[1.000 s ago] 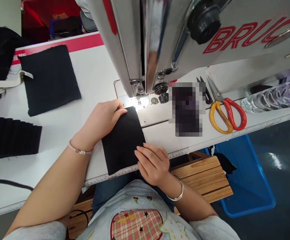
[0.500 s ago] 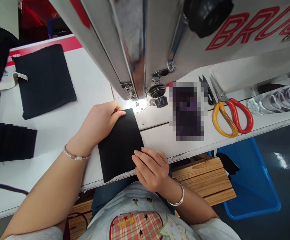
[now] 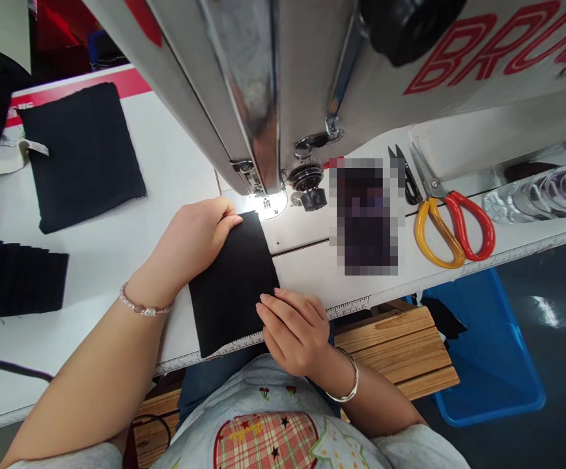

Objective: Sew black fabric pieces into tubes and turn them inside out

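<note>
A piece of black fabric (image 3: 231,286) lies on the white sewing table, its lower end reaching the ruler-marked front edge. My left hand (image 3: 199,231) pinches its upper left corner between thumb and forefinger, just short of the lit needle plate (image 3: 275,207). On the fabric's right edge, lower down, my right hand (image 3: 295,329) holds the cloth with its fingertips, the thumb hidden from view. Above the plate stands the head of a sewing machine (image 3: 243,91); its presser foot is mostly lost in the glare.
Another black fabric piece (image 3: 84,156) and pleated black cloth (image 3: 16,277) lie to the left. On the right are a pixelated dark object (image 3: 367,218), black snips (image 3: 410,179), scissors with yellow and red handles (image 3: 451,221) and a clear bottle (image 3: 541,192). A blue bin (image 3: 497,352) stands below.
Both hands and the black fabric hold nearly the same pose. The whole view has shifted very slightly.
</note>
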Available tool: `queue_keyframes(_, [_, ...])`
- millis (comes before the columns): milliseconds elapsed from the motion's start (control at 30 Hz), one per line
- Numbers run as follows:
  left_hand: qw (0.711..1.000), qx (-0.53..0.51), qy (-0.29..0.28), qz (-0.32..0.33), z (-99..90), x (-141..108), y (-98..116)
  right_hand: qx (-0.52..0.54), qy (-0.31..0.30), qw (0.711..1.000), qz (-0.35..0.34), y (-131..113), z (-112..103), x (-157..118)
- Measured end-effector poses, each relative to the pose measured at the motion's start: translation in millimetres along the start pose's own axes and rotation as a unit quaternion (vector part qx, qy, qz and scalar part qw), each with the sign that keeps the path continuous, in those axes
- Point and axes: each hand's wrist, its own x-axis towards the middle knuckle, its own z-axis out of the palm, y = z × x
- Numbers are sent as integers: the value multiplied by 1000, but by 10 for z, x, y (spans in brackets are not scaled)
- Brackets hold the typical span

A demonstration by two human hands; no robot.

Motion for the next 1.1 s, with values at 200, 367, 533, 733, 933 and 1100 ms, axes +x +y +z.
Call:
queue_keyframes(200, [1000,6,-3,2,-4,-2,9,-15,-4,1000,-1,-1,4,-12])
queue_keyframes(367, [1000,13,-6,5,-3,10,20,-14,-4,1000,0,-7,6,-15])
queue_keyframes(533, [1000,24,-6,6,12,17,22,-3,-6,1000,13,-15,-2,-1])
queue_keyframes(733, [1000,15,4,-2,9,14,38,12,-2,1000,8,-17,-16,27])
queue_keyframes(933, [1000,-13,25,10,26,-2,6,18,-25,999,21,-29,-46,30])
queue_keyframes(1100, [990,-60,112,67,142,6,-89,37,-27,998,47,-33,-84,27])
